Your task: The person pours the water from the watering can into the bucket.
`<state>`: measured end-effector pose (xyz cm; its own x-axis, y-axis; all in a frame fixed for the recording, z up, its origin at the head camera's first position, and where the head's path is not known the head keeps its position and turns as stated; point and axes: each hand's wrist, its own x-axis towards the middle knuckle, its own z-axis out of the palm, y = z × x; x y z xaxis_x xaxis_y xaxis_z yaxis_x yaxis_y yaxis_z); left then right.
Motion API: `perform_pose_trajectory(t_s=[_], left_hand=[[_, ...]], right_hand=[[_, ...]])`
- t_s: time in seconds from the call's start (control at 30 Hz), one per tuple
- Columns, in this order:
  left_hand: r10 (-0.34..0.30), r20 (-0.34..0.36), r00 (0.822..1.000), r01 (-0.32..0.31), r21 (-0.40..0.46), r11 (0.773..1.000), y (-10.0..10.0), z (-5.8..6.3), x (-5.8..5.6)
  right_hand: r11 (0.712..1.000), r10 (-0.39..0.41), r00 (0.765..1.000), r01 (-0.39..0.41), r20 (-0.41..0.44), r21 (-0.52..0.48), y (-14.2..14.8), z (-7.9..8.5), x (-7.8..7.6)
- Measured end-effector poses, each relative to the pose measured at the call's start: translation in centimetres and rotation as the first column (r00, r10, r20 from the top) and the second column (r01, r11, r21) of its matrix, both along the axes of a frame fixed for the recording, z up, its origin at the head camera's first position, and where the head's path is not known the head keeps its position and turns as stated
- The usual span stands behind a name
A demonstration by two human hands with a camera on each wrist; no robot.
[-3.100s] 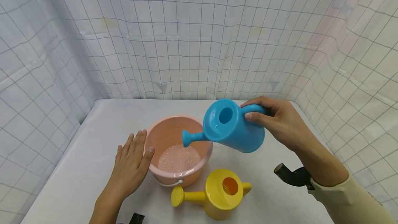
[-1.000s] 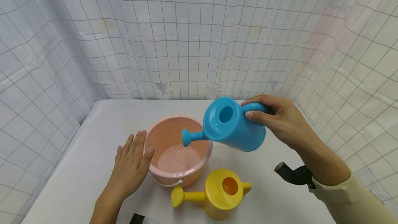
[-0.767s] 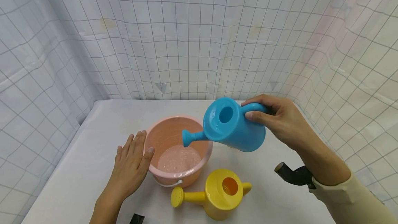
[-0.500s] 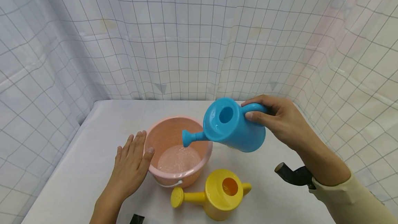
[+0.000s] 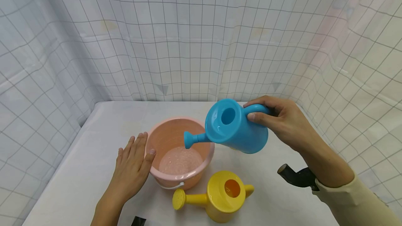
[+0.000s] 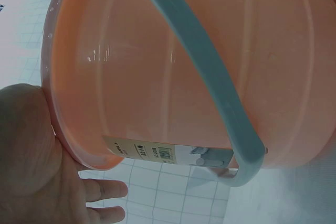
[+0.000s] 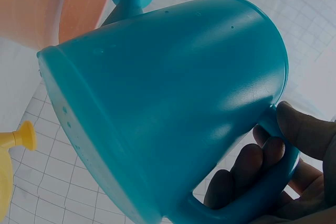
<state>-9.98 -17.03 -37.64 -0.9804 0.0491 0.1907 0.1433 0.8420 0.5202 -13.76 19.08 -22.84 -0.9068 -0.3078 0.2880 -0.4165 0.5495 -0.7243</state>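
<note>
My right hand [image 5: 279, 121] grips the handle of a blue watering can [image 5: 242, 132], thumb on top. The can is held above the table and tilted, its spout over the pink bucket [image 5: 208, 163]. Shallow, rippled water [image 5: 180, 159] covers the bucket's bottom. My left hand [image 5: 132, 166] lies against the bucket's left rim with its fingers straight. In the left wrist view the bucket's handle [image 6: 210, 72] hangs down across its side. The right wrist view shows fingers wrapped through the can's handle [image 7: 268, 187] and droplets on its base.
A yellow watering can [image 5: 223, 193] stands upright on the white table [image 5: 94, 142] in front of the bucket, its spout pointing left. White grid-patterned curtains [image 5: 194, 44] enclose the back and sides. A dark camera mount [image 5: 295, 177] juts from the right wrist.
The blue can is slightly higher than about three seconds ago and otherwise keeps its tilt. The water's surface in the bucket looks less choppy now. The left hand stays against the rim.
</note>
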Motion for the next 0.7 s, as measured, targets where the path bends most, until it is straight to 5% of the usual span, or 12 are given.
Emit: perform_pose_trajectory(t_s=[0.7], left_hand=[[0.002,-0.002,1.0,-0.002,0.004,1.0,0.0,-0.12,-0.04]], right_hand=[[1.0,0.003,1.0,-0.003,0.004,-0.004,0.01,0.02,-0.03]])
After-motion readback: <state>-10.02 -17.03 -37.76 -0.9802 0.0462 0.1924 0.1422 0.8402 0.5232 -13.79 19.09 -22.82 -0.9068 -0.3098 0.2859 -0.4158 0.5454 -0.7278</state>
